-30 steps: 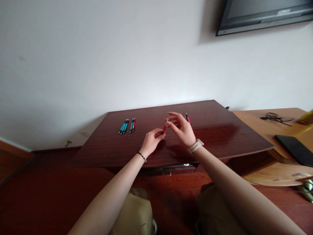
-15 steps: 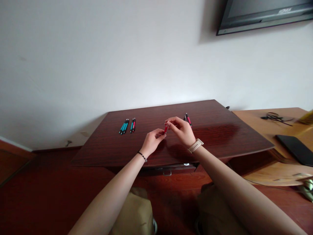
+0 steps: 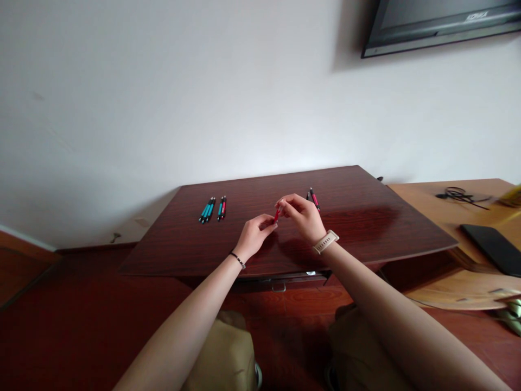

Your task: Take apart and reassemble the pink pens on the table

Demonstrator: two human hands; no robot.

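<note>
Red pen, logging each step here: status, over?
Left hand and right hand both pinch the red pen above the dark table. Finished pens lie apart, left. Nothing obstructs.

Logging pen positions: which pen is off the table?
The red pen, pinched between left hand and right hand; the other pens lie on the table.

The red pen piece point(image 3: 277, 215) pinched between the left hand point(image 3: 254, 237) and right hand point(image 3: 303, 218) is mostly covered by fingertips, too small to identify its parts. At two o'clock the wall-mounted screen point(image 3: 439, 24) is cut off by the top edge.
</note>
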